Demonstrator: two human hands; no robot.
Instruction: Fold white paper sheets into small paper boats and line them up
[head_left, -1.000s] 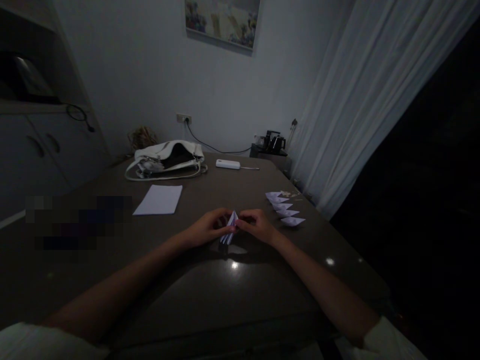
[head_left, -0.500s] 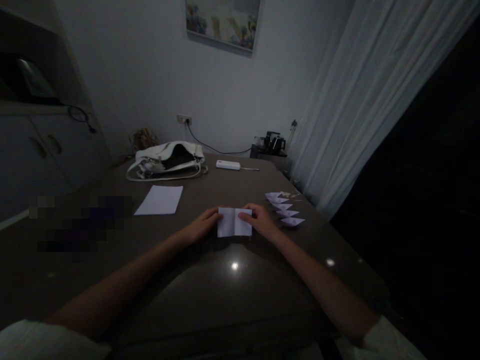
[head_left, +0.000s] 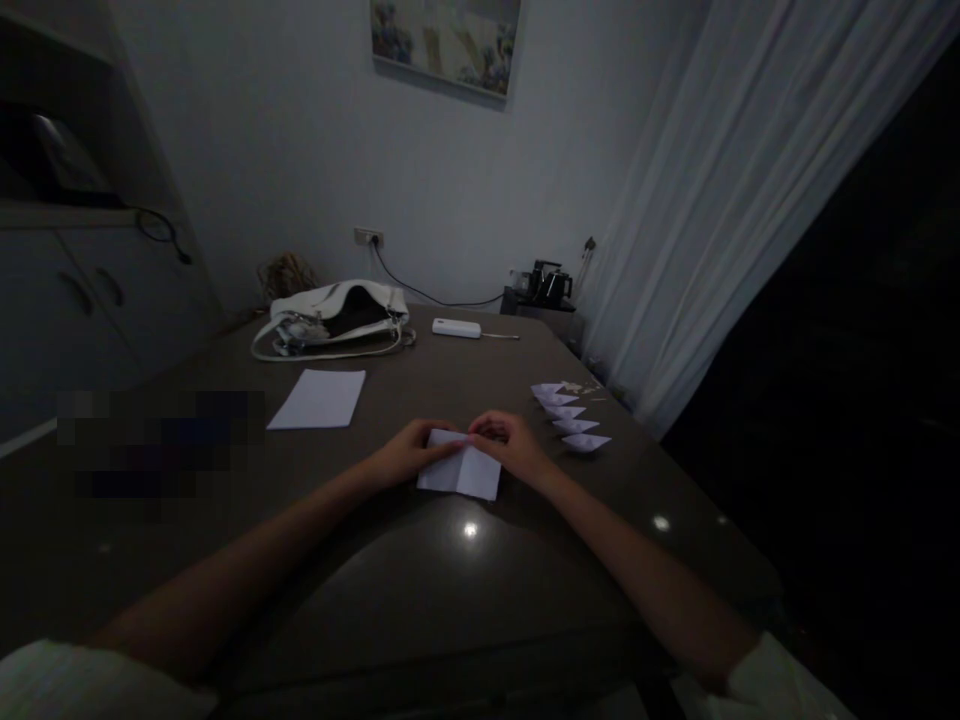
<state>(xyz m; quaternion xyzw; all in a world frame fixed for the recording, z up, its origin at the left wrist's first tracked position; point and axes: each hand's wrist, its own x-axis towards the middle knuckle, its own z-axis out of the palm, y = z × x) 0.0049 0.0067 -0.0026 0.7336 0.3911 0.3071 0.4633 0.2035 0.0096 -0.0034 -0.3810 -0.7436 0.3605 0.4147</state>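
A person's left hand pinched the upper left part of a creased white paper, thumb on top, while the right hand had its fingers closed narrowly on the top edge near the middle fold. The paper sat between both hands, low over a dark table, though whether it touched the surface could not be told. A row of folded paper boats stood to the right, and white sheets lay to the left, nearer than an open white bag.
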